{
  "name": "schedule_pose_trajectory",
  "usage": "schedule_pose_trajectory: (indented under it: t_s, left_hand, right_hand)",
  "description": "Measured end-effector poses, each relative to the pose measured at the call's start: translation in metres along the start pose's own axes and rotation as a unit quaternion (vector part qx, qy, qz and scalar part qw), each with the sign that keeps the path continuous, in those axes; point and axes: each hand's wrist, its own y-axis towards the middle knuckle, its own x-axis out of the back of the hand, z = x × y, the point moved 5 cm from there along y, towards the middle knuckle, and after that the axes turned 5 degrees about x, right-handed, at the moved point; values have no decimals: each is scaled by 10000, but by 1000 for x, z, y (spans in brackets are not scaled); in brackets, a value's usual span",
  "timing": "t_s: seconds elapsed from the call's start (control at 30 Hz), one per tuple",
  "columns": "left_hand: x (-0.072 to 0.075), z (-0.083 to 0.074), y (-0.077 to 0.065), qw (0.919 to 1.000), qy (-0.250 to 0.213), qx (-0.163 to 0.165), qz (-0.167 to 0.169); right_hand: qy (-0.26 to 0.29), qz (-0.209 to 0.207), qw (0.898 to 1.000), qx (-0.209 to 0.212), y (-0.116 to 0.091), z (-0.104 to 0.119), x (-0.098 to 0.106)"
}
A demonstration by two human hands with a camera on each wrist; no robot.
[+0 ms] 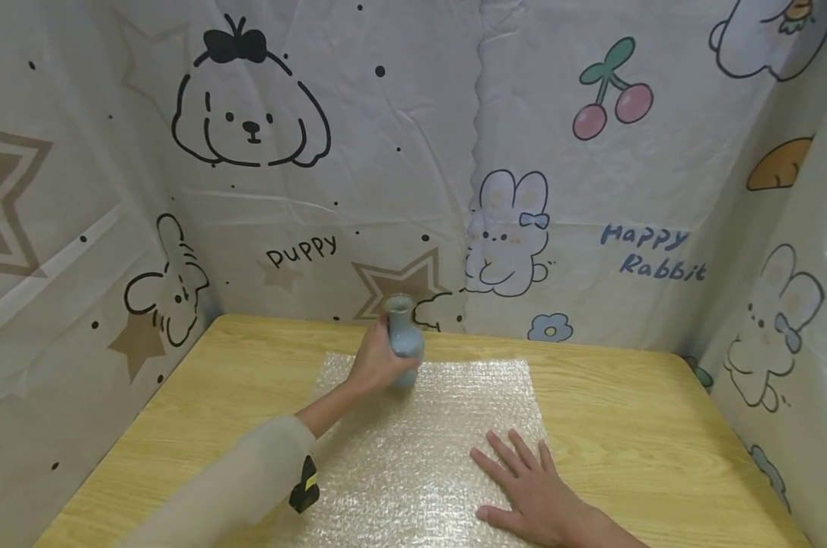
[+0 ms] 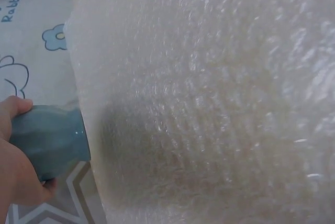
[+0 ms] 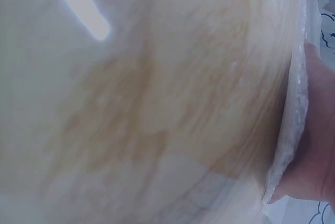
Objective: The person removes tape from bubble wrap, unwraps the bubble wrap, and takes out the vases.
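A blue-grey ceramic vase (image 1: pixel 406 339) with a narrow neck and flared rim stands nearly upright over the far edge of a sheet of bubble wrap (image 1: pixel 420 449). My left hand (image 1: pixel 377 356) grips it round the body from the left. In the left wrist view the vase (image 2: pixel 52 137) has its base close over the wrap, with a shadow beneath. Spread flat, my right hand (image 1: pixel 532 491) rests on the right side of the sheet. The right wrist view shows that hand (image 3: pixel 318 130) behind the wrap's edge (image 3: pixel 293 124).
The bubble wrap lies on a yellow wood-grain table (image 1: pixel 612 411). A pale cloth (image 1: pixel 386 190) printed with cartoon animals and stars hangs behind the table and along both sides. A black band piece (image 1: pixel 306 487) sits at the left sleeve.
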Motion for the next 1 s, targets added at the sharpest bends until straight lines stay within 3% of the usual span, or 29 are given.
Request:
schedule_pose_trajectory:
  t_s: [0.4,0.63,1.0]
  left_hand:
    - [-10,-3,20,9991,425,-70,-49]
    - [-17,-4,31,9981,618,64,0]
    - [-25,0,45,9981,612,80,59]
  right_hand:
    - [170,116,9998,-64,2,0,2]
    - [135,60,9999,-54,3,-1,4]
    - [340,48,9994,-48,0,-4,-3]
